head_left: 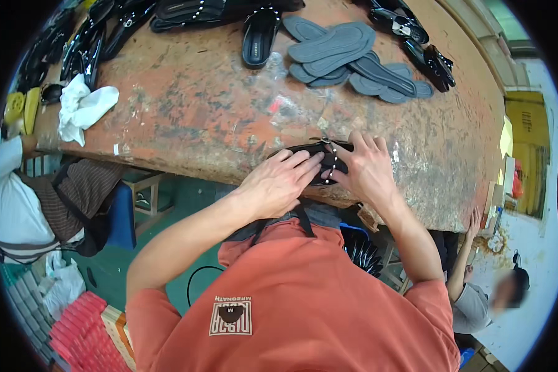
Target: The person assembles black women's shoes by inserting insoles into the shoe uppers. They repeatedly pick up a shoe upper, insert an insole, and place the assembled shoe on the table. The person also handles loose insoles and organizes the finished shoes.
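A black shoe (334, 162) with a row of white beads and a small buckle lies at the near edge of the worn wooden workbench (186, 133). My left hand (280, 181) has its fingers pressed together over the shoe's left part, the fingertips reaching into its opening. At the other end, my right hand (367, 166) grips the shoe, thumb near the beads and fingers curled over the far side. Much of the shoe is covered by both hands, so its full outline is hidden.
Grey insoles (335, 49) lie piled at the back, beside a black beaded shoe (258, 43). More glossy black shoes (130, 25) stand at the far left, near a crumpled white cloth (84, 108). People sit at the left and right (477, 304).
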Demonstrator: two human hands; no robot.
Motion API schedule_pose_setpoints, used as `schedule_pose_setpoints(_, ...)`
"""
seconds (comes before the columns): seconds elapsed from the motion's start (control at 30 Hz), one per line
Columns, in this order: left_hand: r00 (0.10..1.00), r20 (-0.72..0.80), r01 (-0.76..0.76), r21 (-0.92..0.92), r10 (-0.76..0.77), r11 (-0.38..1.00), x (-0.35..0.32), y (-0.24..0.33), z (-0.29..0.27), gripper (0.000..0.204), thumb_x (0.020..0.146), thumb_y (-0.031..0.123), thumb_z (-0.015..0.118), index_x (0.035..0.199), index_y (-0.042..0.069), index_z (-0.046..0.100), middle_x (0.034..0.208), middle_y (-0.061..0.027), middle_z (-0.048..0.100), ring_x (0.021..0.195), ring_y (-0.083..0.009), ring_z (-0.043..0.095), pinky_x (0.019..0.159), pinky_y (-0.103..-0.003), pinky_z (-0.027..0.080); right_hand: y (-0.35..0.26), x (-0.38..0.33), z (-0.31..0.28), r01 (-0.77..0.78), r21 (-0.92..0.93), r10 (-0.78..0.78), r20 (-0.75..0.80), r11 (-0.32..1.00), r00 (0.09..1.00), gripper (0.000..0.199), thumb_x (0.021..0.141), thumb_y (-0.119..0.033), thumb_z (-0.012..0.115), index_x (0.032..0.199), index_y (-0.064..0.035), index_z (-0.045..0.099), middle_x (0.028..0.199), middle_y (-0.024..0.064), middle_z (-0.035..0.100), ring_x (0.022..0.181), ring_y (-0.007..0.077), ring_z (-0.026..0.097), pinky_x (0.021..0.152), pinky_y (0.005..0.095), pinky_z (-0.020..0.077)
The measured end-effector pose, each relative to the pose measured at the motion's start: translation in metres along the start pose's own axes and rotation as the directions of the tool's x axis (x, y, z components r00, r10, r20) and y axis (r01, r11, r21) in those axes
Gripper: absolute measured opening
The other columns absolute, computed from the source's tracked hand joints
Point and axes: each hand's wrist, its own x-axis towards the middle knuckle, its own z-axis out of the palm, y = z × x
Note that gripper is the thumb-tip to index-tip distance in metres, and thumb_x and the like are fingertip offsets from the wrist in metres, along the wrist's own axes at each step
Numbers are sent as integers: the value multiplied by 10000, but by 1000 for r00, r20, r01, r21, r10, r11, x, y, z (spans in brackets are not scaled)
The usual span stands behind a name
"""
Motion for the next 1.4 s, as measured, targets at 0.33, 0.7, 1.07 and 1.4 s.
schedule_pose_setpoints(0.33, 964, 256, 92, -83, -68, 992, 4, -20, -3, 542, 761, 173, 811, 1274, 31, 707, 1559, -131, 534, 1324, -352, 500, 1127, -446, 452, -81, -21, 35, -134, 219, 190, -259, 966, 947, 393, 809, -45, 795, 1199, -41, 750, 932, 73, 690, 820, 275, 719, 685, 430, 603)
schedule_pose_setpoints(0.7, 983, -1, -182, -148, 184, 972, -17, -34, -7, 760, 767, 103, 794, 1496, 16, 598, 1730, -134, 363, 1595, -393, 338, 1325, -468, 326, -18, -12, 16, 20, 415, -43, 47, 910, 998, 286, 872, -104, 797, 1139, -18, 740, 1126, 145, 690, 1021, 359, 721, 838, 457, 603)
schedule_pose_setpoints(1.07, 963, 63, -259, -30, 261, 965, 42, -13, 6, 998, 646, 197, 763, 1552, -91, 459, 1673, -248, 428, 1596, -375, 362, 1324, -443, 310, 54, -17, 64, 37, 555, -31, -21, 831, 999, 1221, 637, -288, 1006, 1655, -67, 368, 1616, 168, 527, 1510, 448, 467, 1323, 585, 276)
schedule_pose_setpoints(1.4, 953, 170, -253, -14, 252, 967, 65, 0, -8, 815, 708, 155, 729, 1429, -160, 520, 1536, -279, 537, 1494, -436, 472, 1283, -461, 371, 56, -17, 68, 104, 604, -61, -91, 790, 994, 1232, 648, -301, 995, 1663, -41, 347, 1622, 195, 518, 1518, 374, 480, 1326, 589, 268)
